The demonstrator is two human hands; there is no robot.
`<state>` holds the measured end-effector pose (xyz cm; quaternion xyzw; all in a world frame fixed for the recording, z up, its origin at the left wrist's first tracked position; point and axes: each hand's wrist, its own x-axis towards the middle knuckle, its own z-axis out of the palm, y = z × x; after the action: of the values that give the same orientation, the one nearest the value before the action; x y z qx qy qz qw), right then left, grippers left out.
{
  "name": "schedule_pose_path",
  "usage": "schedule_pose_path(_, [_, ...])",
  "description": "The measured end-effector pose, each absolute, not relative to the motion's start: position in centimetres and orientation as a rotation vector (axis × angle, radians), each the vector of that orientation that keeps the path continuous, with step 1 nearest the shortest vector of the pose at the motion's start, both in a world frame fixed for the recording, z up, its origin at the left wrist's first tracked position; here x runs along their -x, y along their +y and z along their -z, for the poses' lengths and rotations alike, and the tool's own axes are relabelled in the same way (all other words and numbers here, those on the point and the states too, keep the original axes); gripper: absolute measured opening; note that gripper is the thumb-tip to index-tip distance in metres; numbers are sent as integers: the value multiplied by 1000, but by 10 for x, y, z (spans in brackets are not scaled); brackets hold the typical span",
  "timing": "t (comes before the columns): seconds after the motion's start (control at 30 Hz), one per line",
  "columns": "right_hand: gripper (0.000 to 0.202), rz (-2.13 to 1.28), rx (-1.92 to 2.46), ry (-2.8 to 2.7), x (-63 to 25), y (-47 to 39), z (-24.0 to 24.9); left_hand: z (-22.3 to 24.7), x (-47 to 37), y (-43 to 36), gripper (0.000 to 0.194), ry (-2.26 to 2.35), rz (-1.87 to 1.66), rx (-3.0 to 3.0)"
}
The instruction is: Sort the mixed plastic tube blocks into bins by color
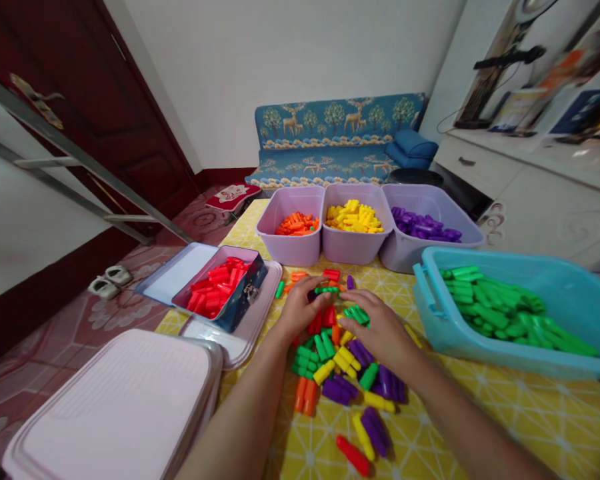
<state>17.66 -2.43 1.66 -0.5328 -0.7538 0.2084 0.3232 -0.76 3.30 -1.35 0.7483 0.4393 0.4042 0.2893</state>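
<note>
A loose pile of bullet-shaped plastic toy pieces (347,360) in green, yellow, purple, red and orange lies on the table between my forearms. Over the far part of the pile, my left hand (300,308) has its thumb and fingers closed around a small green plastic piece (326,290). My right hand (377,327) is just right of it, thumb and fingers apart, with green pieces (356,314) below its fingers. Nearer me, a red piece (353,455) lies apart from the pile.
Lilac bins hold orange (297,225), yellow (355,217) and purple pieces (425,225) at the back. A turquoise tub (510,363) with green pieces stands right. An open tin (240,293) of red pieces and a pink lid (115,400) are left.
</note>
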Motion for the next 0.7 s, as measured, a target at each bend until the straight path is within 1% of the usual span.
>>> schedule_pose_path(0.07, [48, -418, 1475, -2001, -191, -47, -11, 1, 8, 26, 35, 1173, -1078, -2008])
schedule_pose_path(0.13, [64, -278, 1516, -2036, -208, -77, -1, -15, 12, 8, 40, 1217, -1038, -2059])
schedule_pose_path(0.17, [72, -227, 1530, -2070, -217, -94, 5, -21, 16, -5, 48, 1264, -995, -2095])
schedule_pose_path(0.2, [80, -162, 1545, -2084, -226, -112, 11, -26, 21, -21, 61, 1309, -920, -2134])
schedule_pose_path(0.3, [102, -99, 1599, -2176, -247, -157, 29, -23, 37, -77, 104, 1362, -727, -2256])
schedule_pose_path(0.37, [113, -102, 1650, -2215, -252, -173, 36, -9, 43, -111, 122, 1358, -642, -2326])
schedule_pose_path(0.4, [116, -104, 1675, -2219, -252, -176, 39, -2, 43, -125, 127, 1370, -601, -2341])
schedule_pose_path(0.47, [117, -136, 1715, -2207, -244, -171, 40, 12, 38, -142, 126, 1410, -596, -2366])
schedule_pose_path(0.53, [111, -204, 1698, -2182, -229, -155, 38, 21, 27, -146, 120, 1430, -643, -2362])
schedule_pose_path(0.63, [85, -318, 1589, -2135, -205, -124, 32, 25, 11, -133, 108, 1395, -743, -2331])
schedule_pose_path(0.7, [72, -439, 1487, -2108, -192, -104, 27, 23, 4, -120, 100, 1331, -782, -2318])
